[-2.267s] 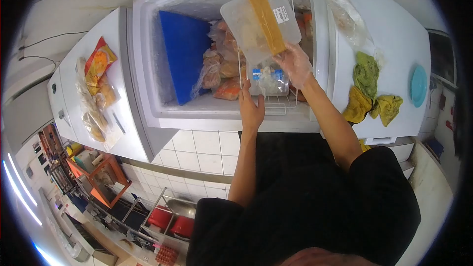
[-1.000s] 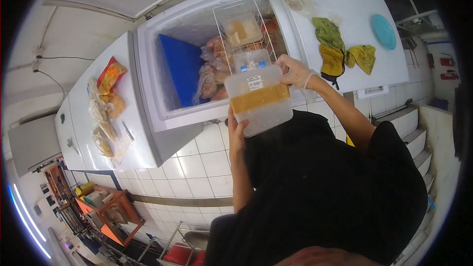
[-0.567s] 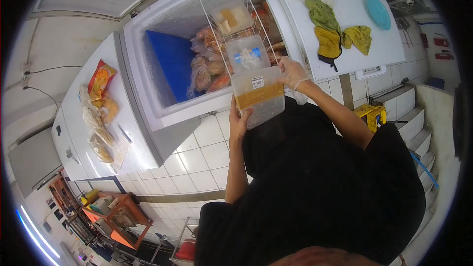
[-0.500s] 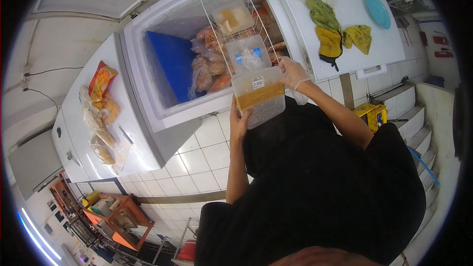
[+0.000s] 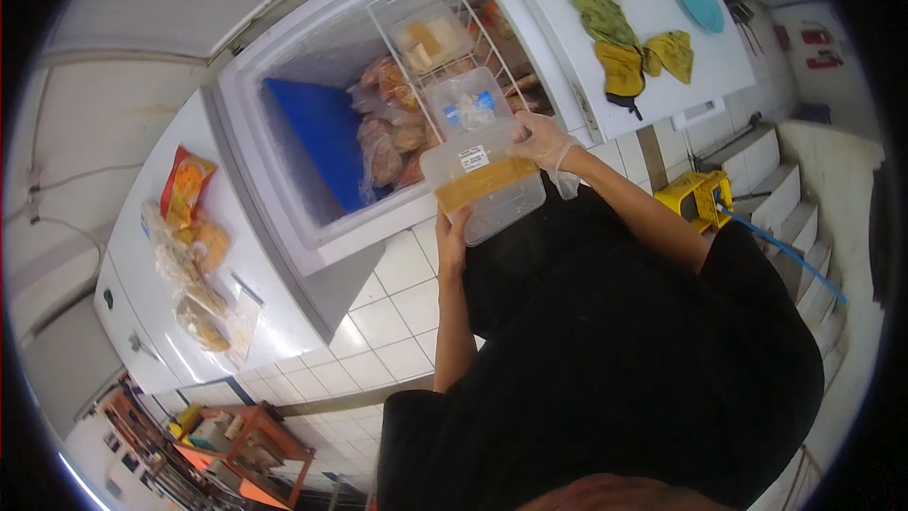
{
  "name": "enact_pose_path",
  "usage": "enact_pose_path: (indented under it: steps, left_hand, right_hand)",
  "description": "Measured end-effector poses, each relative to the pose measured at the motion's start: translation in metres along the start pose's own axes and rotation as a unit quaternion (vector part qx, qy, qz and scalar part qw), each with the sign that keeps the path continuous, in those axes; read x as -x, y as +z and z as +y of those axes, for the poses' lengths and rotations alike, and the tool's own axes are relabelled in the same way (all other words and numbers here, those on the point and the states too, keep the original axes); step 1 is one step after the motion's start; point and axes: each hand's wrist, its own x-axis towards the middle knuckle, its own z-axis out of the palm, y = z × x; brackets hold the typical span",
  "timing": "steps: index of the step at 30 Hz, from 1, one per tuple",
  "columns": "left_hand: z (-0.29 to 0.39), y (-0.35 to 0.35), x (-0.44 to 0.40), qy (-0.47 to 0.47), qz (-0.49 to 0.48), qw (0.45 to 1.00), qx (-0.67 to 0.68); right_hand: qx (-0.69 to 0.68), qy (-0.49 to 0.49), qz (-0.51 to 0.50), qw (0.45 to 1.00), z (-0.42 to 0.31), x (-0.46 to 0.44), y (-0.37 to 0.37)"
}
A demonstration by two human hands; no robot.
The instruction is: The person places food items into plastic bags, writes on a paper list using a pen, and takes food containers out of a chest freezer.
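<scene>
A translucent plastic container (image 5: 506,211) with a white label and a wide brown band is held between my hands, at the front edge of the open chest freezer (image 5: 364,225). My left hand (image 5: 453,235) grips its lower left side, thumb on the near face. My right hand (image 5: 546,144), in a clear plastic glove, holds its upper right corner. Just beyond it, a second clear container (image 5: 465,85) with a blue label rests at the white wire basket (image 5: 470,21). Another container (image 5: 437,55) with pale and tan contents sits farther back in that basket.
Bagged food (image 5: 386,147) lies in the freezer beside a blue panel (image 5: 307,147). The left white lid holds a red-yellow packet (image 5: 187,185) and several bags. On the right lid lie green and yellow cloths (image 5: 619,71) and a turquoise plate (image 5: 699,2). A yellow crate (image 5: 690,197) stands near the steps.
The view has turned slightly, shifting the freezer and lids left. The held container appears a little farther left and more tilted; both hands keep their hold on it.
</scene>
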Motion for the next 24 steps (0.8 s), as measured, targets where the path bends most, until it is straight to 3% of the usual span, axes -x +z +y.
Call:
enact_pose_path:
  steps: [4,5,7,11,13,14,16,19,20,22,24]
  left_hand:
    - [0.0,0.003,-0.003,-0.07,-0.001,0.995,0.065]
    - [-0.003,0.003,-0.004,-0.076,0.001,0.995,0.066]
    - [-0.01,0.003,-0.01,-0.098,-0.043,0.963,0.249]
    - [0.01,0.019,-0.019,-0.147,0.038,0.959,0.24]
    - [0.01,0.018,-0.021,-0.212,-0.044,0.917,0.334]
    - [0.004,0.018,-0.025,-0.214,-0.035,0.917,0.336]
    - [-0.012,0.016,-0.032,-0.16,-0.042,0.971,0.173]
    - [-0.052,-0.015,-0.049,-0.171,-0.075,0.971,0.152]
    - [-0.032,-0.004,-0.045,-0.177,-0.073,0.97,0.152]
    - [0.005,0.013,-0.043,-0.165,-0.105,0.98,0.012]
    - [0.0,0.012,-0.046,-0.192,-0.088,0.977,0.035]
  right_hand:
    - [-0.183,-0.073,-0.063,0.978,0.0,0.01,-0.01]
    - [-0.184,-0.068,-0.066,0.978,0.004,0.012,-0.014]
    - [-0.074,-0.042,-0.168,0.982,0.014,0.007,-0.024]
    - [-0.133,-0.015,-0.181,0.974,0.028,0.008,-0.03]
    - [-0.145,0.017,-0.239,0.96,0.042,0.003,-0.032]
    - [-0.147,0.018,-0.247,0.958,0.046,0.002,-0.031]
    - [-0.184,0.054,-0.238,0.952,0.054,0.004,-0.028]
    - [-0.183,0.043,-0.285,0.94,0.045,0.009,-0.038]
    - [-0.186,0.047,-0.288,0.938,0.05,0.012,-0.035]
    - [-0.152,-0.093,-0.314,0.932,0.058,0.019,-0.03]
    - [-0.224,-0.095,-0.336,0.91,0.063,0.029,-0.03]
